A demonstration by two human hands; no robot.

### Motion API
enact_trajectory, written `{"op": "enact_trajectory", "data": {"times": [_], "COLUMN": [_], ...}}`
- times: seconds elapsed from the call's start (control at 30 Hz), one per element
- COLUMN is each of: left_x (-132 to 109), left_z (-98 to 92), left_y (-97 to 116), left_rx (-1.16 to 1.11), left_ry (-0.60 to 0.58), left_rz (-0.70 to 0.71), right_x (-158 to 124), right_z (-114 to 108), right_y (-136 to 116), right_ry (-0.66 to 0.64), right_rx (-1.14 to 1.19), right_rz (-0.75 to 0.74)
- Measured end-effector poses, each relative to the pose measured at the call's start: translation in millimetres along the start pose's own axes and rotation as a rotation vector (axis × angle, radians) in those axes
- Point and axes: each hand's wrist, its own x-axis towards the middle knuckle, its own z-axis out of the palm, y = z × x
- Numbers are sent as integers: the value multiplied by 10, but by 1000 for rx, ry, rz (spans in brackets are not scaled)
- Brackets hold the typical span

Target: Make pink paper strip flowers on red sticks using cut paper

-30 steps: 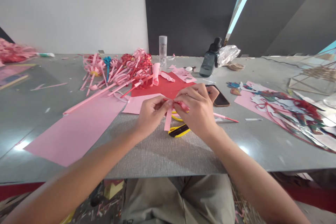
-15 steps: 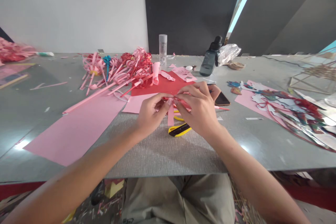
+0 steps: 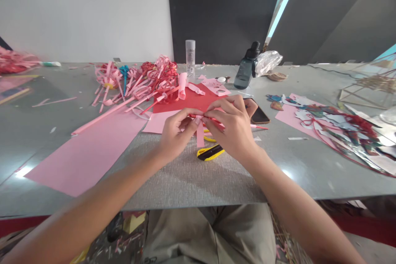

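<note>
Fingertips of my left hand (image 3: 179, 130) and my right hand (image 3: 232, 121) meet over the front of the table. Both pinch a pink paper strip (image 3: 200, 137), whose loose end hangs down between them. A thin red stick (image 3: 259, 127) runs under my right hand and pokes out on its right; the strip is at this stick, though my fingers hide how the two join. Just below lies a yellow and black utility knife (image 3: 210, 152), partly covered by my right hand. Yellow scissor-like handles (image 3: 210, 138) show behind the strip.
Pink sheets (image 3: 93, 152) and a red sheet (image 3: 193, 99) lie around. Curled paper flowers (image 3: 151, 78) are heaped at the back left. A phone (image 3: 260, 112), a dark bottle (image 3: 244, 72), a clear bottle (image 3: 190, 57) and painted cutouts (image 3: 334, 119) stand or lie beyond.
The whole view has shifted slightly. My hands keep the same pinch on the strip, with only small finger movement; nothing was let go.
</note>
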Motion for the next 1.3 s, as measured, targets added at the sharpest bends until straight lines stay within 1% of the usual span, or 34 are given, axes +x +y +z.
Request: {"op": "enact_trajectory", "data": {"times": [0.27, 0.43, 0.67, 0.83, 1.0, 1.17, 1.3], "left_x": [25, 33, 28, 34, 47, 49, 49], "left_z": [2, -18, -50, -47, -51, -53, -51], "left_y": [18, 33, 13, 14, 26, 27, 46], "left_rx": [53, 100, 132, 124, 190, 193, 202], "left_ry": [62, 50, -9, 30, 49, 36, 5], "left_rz": [5, 50, 94, 67, 62, 89, 110], "right_x": [-7, -8, 2, 9, 25, 8, -3], "right_z": [17, -16, -47, -35, -20, -38, -48], "right_y": [-1, -35, -41, -35, -37, -56, -64], "right_ry": [-25, -7, -64, -42, -47, -37, -78], "right_rx": [24, -16, 1, -11, -2, -4, -8], "right_rz": [21, 16, -6, -22, 1, -6, 8]}}
